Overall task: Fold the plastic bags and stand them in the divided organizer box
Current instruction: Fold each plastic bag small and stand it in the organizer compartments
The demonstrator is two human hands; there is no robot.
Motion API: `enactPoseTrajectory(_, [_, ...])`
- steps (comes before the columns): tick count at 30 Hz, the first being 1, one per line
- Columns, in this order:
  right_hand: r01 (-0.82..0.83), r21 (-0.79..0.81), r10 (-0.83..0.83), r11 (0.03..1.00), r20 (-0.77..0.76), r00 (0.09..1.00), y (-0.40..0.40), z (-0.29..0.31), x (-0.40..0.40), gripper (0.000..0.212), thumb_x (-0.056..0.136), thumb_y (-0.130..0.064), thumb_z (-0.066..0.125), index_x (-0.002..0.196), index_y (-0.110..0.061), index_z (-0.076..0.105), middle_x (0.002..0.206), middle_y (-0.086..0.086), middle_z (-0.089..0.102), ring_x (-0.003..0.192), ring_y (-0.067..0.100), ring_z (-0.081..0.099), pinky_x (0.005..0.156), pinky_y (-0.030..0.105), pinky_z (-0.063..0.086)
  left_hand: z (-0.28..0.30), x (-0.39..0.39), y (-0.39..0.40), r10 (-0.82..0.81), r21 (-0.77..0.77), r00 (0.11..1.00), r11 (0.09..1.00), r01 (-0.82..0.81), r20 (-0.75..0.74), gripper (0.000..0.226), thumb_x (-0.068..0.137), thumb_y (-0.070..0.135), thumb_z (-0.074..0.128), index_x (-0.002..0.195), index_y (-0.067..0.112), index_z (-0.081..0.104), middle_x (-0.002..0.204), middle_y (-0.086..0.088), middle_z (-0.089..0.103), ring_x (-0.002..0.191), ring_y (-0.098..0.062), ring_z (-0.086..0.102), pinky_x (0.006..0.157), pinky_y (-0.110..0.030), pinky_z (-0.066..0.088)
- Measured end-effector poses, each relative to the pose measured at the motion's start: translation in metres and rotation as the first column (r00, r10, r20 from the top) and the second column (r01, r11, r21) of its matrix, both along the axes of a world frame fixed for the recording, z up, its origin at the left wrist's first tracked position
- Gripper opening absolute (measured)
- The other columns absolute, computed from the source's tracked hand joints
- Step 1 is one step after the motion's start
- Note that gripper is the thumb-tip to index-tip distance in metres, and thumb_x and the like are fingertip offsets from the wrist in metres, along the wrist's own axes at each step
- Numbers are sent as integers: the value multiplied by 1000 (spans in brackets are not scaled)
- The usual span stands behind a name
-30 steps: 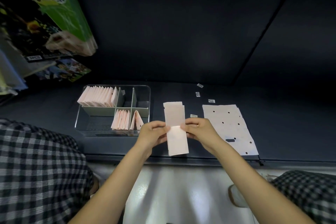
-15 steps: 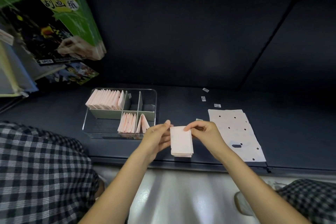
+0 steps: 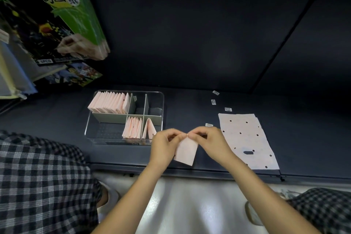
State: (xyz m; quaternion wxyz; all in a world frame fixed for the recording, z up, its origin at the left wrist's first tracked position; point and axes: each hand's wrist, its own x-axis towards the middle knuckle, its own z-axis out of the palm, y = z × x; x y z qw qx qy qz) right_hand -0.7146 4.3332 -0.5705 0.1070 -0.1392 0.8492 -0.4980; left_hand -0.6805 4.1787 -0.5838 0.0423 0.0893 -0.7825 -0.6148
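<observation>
Hands, left (image 3: 164,145) and right (image 3: 210,143), pinch one folded bag (image 3: 185,151).

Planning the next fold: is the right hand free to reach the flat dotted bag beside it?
Probably not yet: the right hand and left hand both pinch the folded bag. The dotted bag lies unobstructed.
</observation>
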Motion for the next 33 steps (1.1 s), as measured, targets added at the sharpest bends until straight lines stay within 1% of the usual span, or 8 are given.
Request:
enactPoseTrajectory(6, [190,-36,-191,981,-18,981,1,-3,-10,15,86,-13,63,77,-23,70,83,-11,71,80,6,64,73,18,47,-14,1,-12,-77,157,970,987,41,230,15,77,1,74,70,13,69,59,3,67,52,-2,60,59,-15,50])
enactPoseTrajectory(11, [362,-244,-289,900,288,913,-16,-20,-6,12,85,-11,67,74,-15,66,68,-8,69,64,3,62,60,11,47,-23,-3,-17,30,290,952,949,-122,303,15,81,1,70,70,12,69,56,5,66,51,-1,59,55,-13,50])
enactPoseTrajectory(15, [348,-196,-241,917,423,874,-38,-43,4,12,84,-14,68,73,-9,66,61,3,59,54,9,48,53,15,41,-32,-5,-31,120,351,930,903,-248,348,14,82,2,69,71,11,70,58,3,66,53,-4,58,55,-13,49])
enactPoseTrajectory(17, [377,-169,-287,911,397,872,-46,-49,2,15,82,-15,70,69,-11,65,56,0,58,50,7,47,53,15,40,-38,-7,-39,168,198,940,952,-232,296,10,86,8,66,78,10,72,68,1,68,64,-11,60,62,-17,48])
enactPoseTrajectory(19, [401,-129,-340,907,337,878,-50,-51,-4,16,81,-17,72,67,-16,64,53,-6,59,49,4,49,56,17,42,-46,-10,-46,208,-190,957,967,-169,205,17,92,23,58,93,15,73,85,0,68,81,-17,60,72,-25,45])
enactPoseTrajectory(22, [409,-96,-371,907,279,886,-52,-54,-12,16,81,-17,72,67,-17,64,53,-7,59,50,4,50,61,22,43,-56,-19,-57,172,-637,975,769,-43,142,26,97,35,44,109,29,67,105,-2,58,99,-23,48,83,-33,35])
enactPoseTrajectory(29, [394,-95,-366,914,227,903,-63,-54,-22,14,82,-16,70,69,-15,65,47,-11,55,47,0,47,57,19,40,-70,-42,-68,76,-855,973,497,152,217,40,99,47,27,117,32,59,119,-1,49,107,-23,38,86,-35,28])
enactPoseTrajectory(33, [340,-19,-335,940,130,933,-81,-49,-25,12,83,-18,69,71,-19,67,55,-11,61,55,2,53,60,18,44,-73,-40,-74,127,-884,973,453,113,190,45,99,45,26,110,25,65,117,1,55,107,-22,40,84,-36,26])
